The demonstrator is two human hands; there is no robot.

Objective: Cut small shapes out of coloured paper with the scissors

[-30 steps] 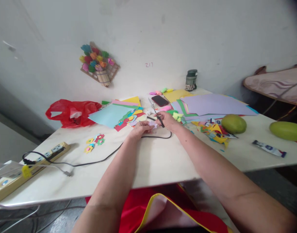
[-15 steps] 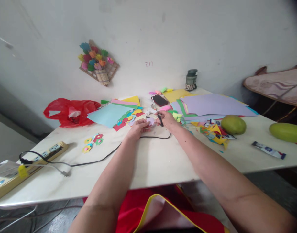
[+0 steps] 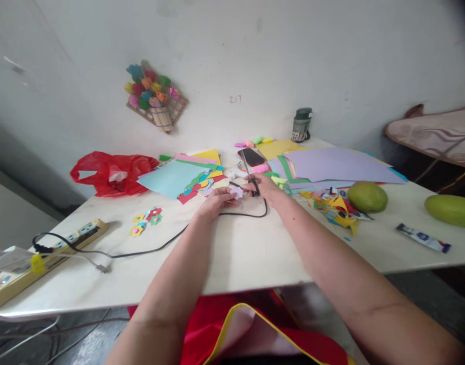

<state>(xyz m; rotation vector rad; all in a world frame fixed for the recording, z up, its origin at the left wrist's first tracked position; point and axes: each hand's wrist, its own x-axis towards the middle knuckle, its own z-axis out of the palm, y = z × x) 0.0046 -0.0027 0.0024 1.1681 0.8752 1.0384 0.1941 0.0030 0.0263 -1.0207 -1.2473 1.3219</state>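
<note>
My left hand (image 3: 217, 200) is closed on a small lilac paper cutout (image 3: 237, 192) over the middle of the table. Just to its right, my right hand (image 3: 263, 185) grips a pair of scissors (image 3: 254, 185) by the dark handles, the blades pointing up and away from me. The blades stand apart from the paper. Coloured paper cutouts (image 3: 200, 186) lie in a heap beyond my left hand. Small finished paper flowers (image 3: 137, 230) in yellow, red, green and blue rest farther left.
A black cable (image 3: 156, 250) runs from the power strip (image 3: 71, 248) to my hands. Behind are a phone (image 3: 251, 156) and a red plastic bag (image 3: 131, 177). Lilac sheets (image 3: 335, 163), paper scraps (image 3: 339, 210), green fruit (image 3: 367, 196) and a glue tube (image 3: 422, 238) lie right.
The scissors have turned in my right hand, so the dark handles now show more upright. The lilac cutout has turned slightly in my left fingers. The view has shifted a little.
</note>
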